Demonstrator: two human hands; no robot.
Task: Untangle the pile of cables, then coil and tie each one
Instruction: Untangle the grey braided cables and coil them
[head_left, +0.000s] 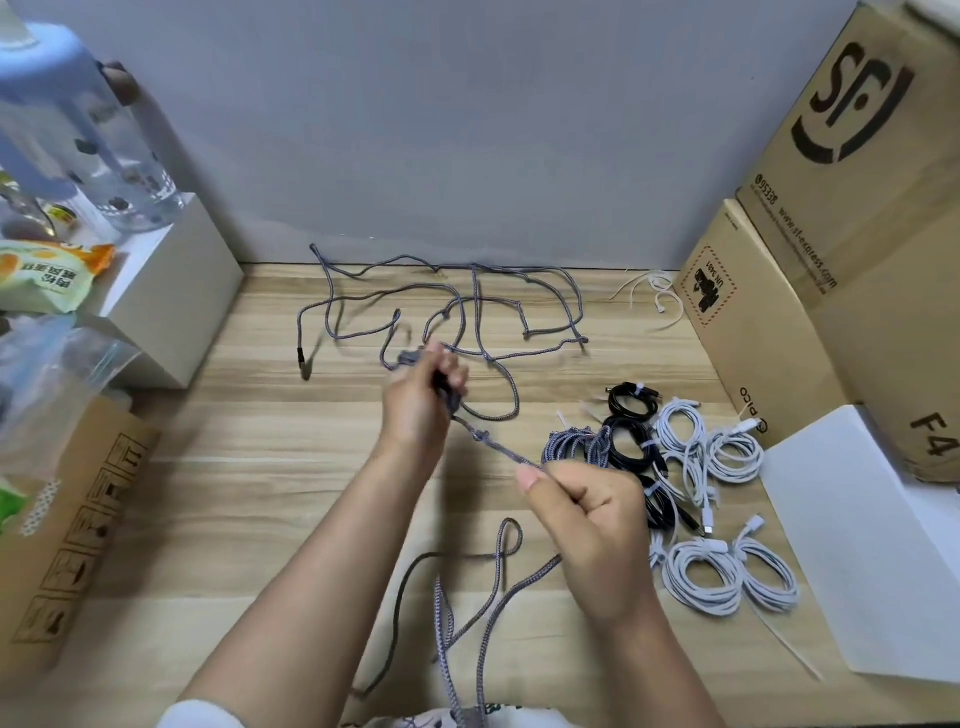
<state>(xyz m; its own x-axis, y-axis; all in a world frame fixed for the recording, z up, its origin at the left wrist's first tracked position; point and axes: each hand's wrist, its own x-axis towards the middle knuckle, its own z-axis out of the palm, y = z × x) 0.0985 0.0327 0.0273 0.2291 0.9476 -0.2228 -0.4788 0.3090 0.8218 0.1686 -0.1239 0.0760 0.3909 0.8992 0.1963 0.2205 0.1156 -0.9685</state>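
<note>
- Near the bottom edge of the view, the grey braided cable (470, 613) runs out of sight over the person's lap, so its lower end is cut off.
- Left hand (423, 397) is curled tight round a bunch of that cable; what lies inside the fist is hidden.
- Right hand (587, 512) pinches the same cable between thumb and bent fingers, a small knot showing on the taut stretch between the hands.
- Farther loops sprawl, kinked, across the wood-grain table (234, 467) towards the wall.
- Right of the hands lie tied coils (701, 569): smooth white, glossy black, one braided.
- Cardboard boxes (852, 171) stand at right, partly cropped.
</note>
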